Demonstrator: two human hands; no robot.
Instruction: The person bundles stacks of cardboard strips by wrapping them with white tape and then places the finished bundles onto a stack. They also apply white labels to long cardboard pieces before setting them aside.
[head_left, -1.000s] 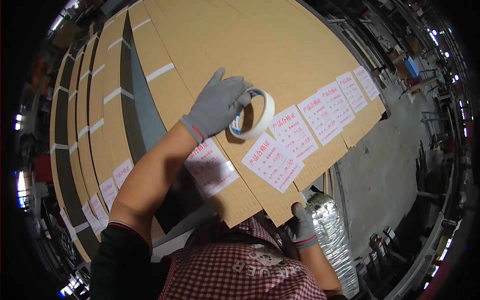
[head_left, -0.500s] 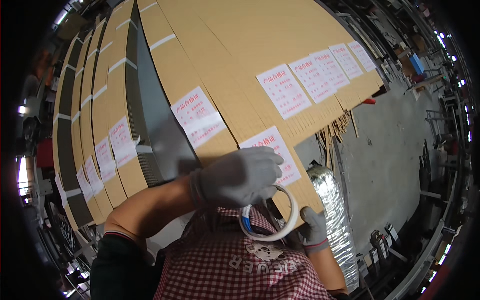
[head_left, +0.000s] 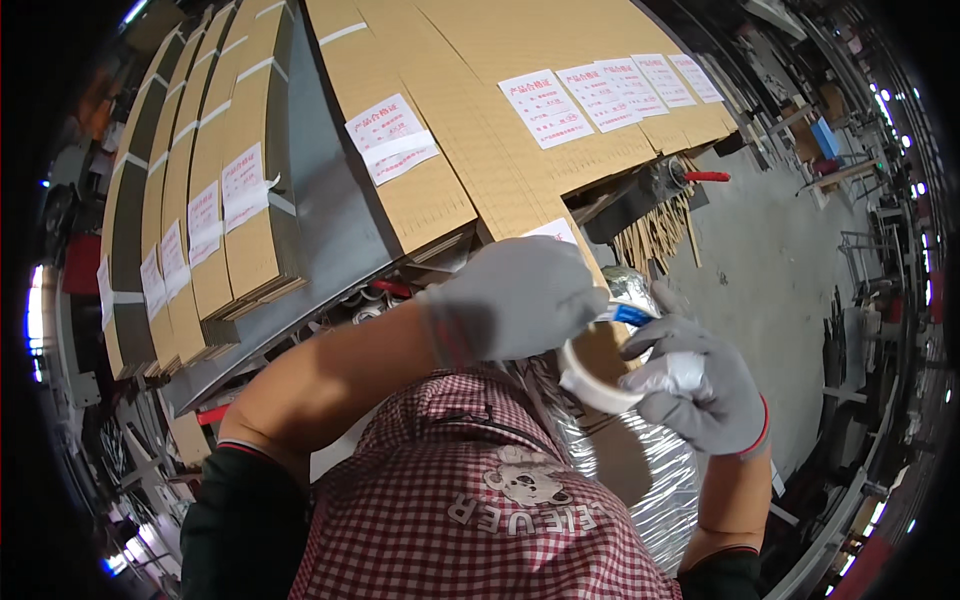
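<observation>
My left hand [head_left: 515, 300], in a grey glove, is closed over the top of a white tape roll [head_left: 592, 382] held in front of my chest. My right hand [head_left: 700, 388], also gloved in grey, grips the roll's right side, with a strip of tape lying over its fingers. A small blue piece [head_left: 630, 315] shows between the two hands; what it is I cannot tell. Just beyond the hands lies the near edge of a stack of flat brown cardboard sheets [head_left: 470, 120] bearing white labels [head_left: 545, 108].
More labelled cardboard stacks [head_left: 215, 215] stand on the left, across a grey metal gap [head_left: 325, 215]. A silver foil-wrapped bundle [head_left: 655, 490] lies below my right hand. A red-handled tool [head_left: 700, 177] and thin wooden sticks [head_left: 655, 232] sit at the stack's right end, beside grey concrete floor [head_left: 780, 270].
My left hand has brought the tape roll down from the cardboard stack to my chest. My right hand has come up from the foil bundle and taken hold of the roll.
</observation>
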